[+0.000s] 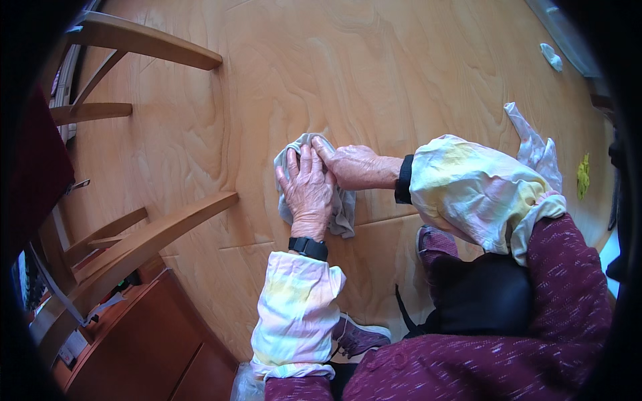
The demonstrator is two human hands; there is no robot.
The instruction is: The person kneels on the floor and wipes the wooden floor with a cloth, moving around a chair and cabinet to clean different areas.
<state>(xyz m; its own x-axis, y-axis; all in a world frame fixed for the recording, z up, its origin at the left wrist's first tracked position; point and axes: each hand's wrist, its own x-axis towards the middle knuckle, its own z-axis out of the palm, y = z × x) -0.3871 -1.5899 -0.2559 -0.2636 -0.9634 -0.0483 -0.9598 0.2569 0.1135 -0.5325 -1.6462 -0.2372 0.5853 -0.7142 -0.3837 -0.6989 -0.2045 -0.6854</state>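
A crumpled grey cloth (343,212) lies on the wooden floor in front of me. My left hand (308,192) rests flat on top of it, fingers stretched forward and slightly apart. From the right comes my right hand (359,166), its fingers curled under at the cloth's right side and one digit reaching over its far edge, beside the left fingers. The undersides of the right fingers are hidden. Both forearms wear pale tie-dye sleeve covers (294,311) with dark bands at the wrists.
Wooden chair legs (167,227) reach in from the left, above a reddish-brown cabinet (144,334). A pale patterned cloth (533,144), a yellow scrap (583,176) and a small white item (551,57) lie on the floor at the right. My shoes (361,336) are close by.
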